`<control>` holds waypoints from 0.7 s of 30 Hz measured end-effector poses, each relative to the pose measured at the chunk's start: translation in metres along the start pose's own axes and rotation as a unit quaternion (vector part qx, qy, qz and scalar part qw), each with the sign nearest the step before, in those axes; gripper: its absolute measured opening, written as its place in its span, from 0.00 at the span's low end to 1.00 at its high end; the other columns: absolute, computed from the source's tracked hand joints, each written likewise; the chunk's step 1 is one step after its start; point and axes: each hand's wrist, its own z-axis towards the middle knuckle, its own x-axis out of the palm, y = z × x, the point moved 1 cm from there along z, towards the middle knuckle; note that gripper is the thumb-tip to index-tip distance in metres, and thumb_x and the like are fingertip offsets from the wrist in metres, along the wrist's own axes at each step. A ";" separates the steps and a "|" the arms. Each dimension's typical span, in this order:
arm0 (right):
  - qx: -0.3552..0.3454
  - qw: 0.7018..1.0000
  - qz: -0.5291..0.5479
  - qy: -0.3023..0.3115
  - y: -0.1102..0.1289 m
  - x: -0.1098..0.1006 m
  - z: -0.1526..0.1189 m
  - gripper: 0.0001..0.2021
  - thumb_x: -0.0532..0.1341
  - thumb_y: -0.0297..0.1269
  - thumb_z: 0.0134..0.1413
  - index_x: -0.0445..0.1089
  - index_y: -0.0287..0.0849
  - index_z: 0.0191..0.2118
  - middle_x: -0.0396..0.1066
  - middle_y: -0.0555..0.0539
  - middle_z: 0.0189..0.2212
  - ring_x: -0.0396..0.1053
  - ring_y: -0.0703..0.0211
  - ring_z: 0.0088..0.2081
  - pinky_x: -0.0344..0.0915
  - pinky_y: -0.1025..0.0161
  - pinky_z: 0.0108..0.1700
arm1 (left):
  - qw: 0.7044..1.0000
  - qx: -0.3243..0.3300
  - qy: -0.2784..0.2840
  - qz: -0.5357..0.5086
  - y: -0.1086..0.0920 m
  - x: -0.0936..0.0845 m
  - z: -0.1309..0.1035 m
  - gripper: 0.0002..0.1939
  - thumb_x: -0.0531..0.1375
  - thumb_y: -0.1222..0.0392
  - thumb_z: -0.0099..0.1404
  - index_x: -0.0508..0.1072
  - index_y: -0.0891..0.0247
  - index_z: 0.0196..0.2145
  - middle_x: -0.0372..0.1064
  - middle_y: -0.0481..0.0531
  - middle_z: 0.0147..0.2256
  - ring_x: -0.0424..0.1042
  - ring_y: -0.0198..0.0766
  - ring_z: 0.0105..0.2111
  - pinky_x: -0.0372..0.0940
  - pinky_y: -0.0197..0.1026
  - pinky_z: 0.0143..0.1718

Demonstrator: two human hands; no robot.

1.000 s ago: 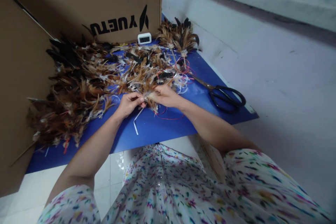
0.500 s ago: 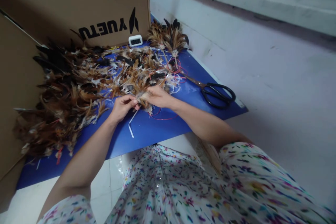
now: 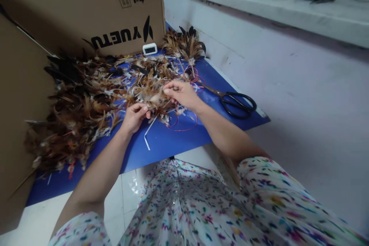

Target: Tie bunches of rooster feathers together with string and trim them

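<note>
My left hand (image 3: 136, 117) is closed in a pinch at the near edge of the feather pile, on what looks like a pale brown feather (image 3: 155, 100). My right hand (image 3: 184, 94) hovers over the right side of the loose brown feathers (image 3: 150, 80), thumb and fingertips pressed together. Whatever lies between them is too small to make out. A bent white strip (image 3: 147, 140) lies on the blue table just below my left fingers. Thin red string (image 3: 187, 129) loops on the table below my right hand.
Black-handled scissors (image 3: 238, 104) lie on the right of the blue table (image 3: 178, 144). Bound feather bunches (image 3: 184, 46) and a small white digital clock (image 3: 150, 49) stand at the back. A dark feather heap (image 3: 72, 115) covers the left. Cardboard boxes (image 3: 86, 7) and a wall (image 3: 259, 54) enclose the space.
My right hand has lifted away from my left hand, up and to the right, opening a gap between them. My left hand stays nearly in place. The camera view has shifted slightly.
</note>
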 end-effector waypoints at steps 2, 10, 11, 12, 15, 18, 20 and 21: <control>-0.023 0.997 -0.021 -0.073 0.006 -0.015 0.005 0.06 0.64 0.37 0.53 0.71 0.41 0.34 0.69 0.54 0.22 0.62 0.69 0.21 0.59 0.69 0.23 | 1.000 0.005 -0.019 -0.023 -0.001 -0.003 0.003 0.23 0.78 0.48 0.41 0.74 0.65 0.23 0.72 0.47 0.18 0.67 0.28 0.17 0.64 0.30 0.22; -0.051 0.964 -0.194 -0.173 0.001 -0.075 0.002 0.04 0.64 0.30 0.48 0.74 0.40 0.33 0.70 0.52 0.24 0.60 0.67 0.23 0.59 0.65 0.29 | 0.993 0.025 -0.069 -0.091 -0.005 -0.014 0.012 0.23 0.80 0.52 0.36 0.74 0.66 0.23 0.75 0.47 0.23 0.67 0.23 0.17 0.63 0.26 0.21; -0.046 0.958 -0.236 -0.157 0.001 -0.079 -0.002 0.05 0.64 0.29 0.47 0.75 0.40 0.33 0.70 0.52 0.24 0.60 0.66 0.24 0.58 0.64 0.30 | 0.992 0.025 -0.073 -0.097 -0.005 -0.015 0.013 0.23 0.80 0.53 0.36 0.73 0.66 0.22 0.76 0.47 0.24 0.67 0.24 0.17 0.63 0.26 0.20; -0.041 0.950 -0.277 -0.136 0.000 -0.082 -0.008 0.05 0.63 0.29 0.47 0.75 0.40 0.33 0.71 0.51 0.24 0.61 0.65 0.25 0.59 0.64 0.31 | 0.992 0.025 -0.077 -0.101 -0.004 -0.015 0.013 0.23 0.80 0.54 0.36 0.73 0.66 0.22 0.76 0.47 0.24 0.67 0.24 0.17 0.63 0.26 0.20; -0.038 0.925 -0.373 -0.060 0.000 -0.082 -0.025 0.06 0.63 0.29 0.49 0.77 0.40 0.34 0.74 0.49 0.28 0.65 0.63 0.28 0.61 0.62 0.35 | 0.990 0.020 -0.087 -0.106 -0.004 -0.014 0.014 0.22 0.79 0.56 0.37 0.73 0.65 0.22 0.75 0.47 0.23 0.67 0.24 0.17 0.63 0.27 0.20; -0.077 0.898 -0.432 0.025 0.002 -0.071 -0.038 0.09 0.62 0.29 0.52 0.77 0.40 0.39 0.77 0.46 0.35 0.70 0.58 0.35 0.64 0.61 0.41 | 0.990 0.018 -0.091 -0.106 -0.004 -0.013 0.014 0.20 0.79 0.57 0.39 0.73 0.65 0.22 0.75 0.47 0.23 0.67 0.25 0.17 0.63 0.27 0.19; -0.121 0.874 -0.464 0.084 0.004 -0.062 -0.042 0.12 0.60 0.28 0.56 0.76 0.41 0.45 0.77 0.43 0.42 0.72 0.54 0.43 0.66 0.59 0.46 | 0.991 0.017 -0.089 -0.100 -0.005 -0.012 0.014 0.18 0.78 0.59 0.43 0.72 0.66 0.22 0.75 0.47 0.23 0.67 0.24 0.17 0.63 0.27 0.19; -0.138 0.859 -0.481 0.109 0.005 -0.057 -0.042 0.13 0.59 0.28 0.58 0.75 0.41 0.47 0.76 0.42 0.46 0.71 0.53 0.47 0.66 0.58 0.49 | 0.991 0.016 -0.090 -0.097 -0.005 -0.012 0.014 0.18 0.77 0.59 0.45 0.72 0.66 0.22 0.75 0.47 0.23 0.66 0.24 0.17 0.63 0.27 0.19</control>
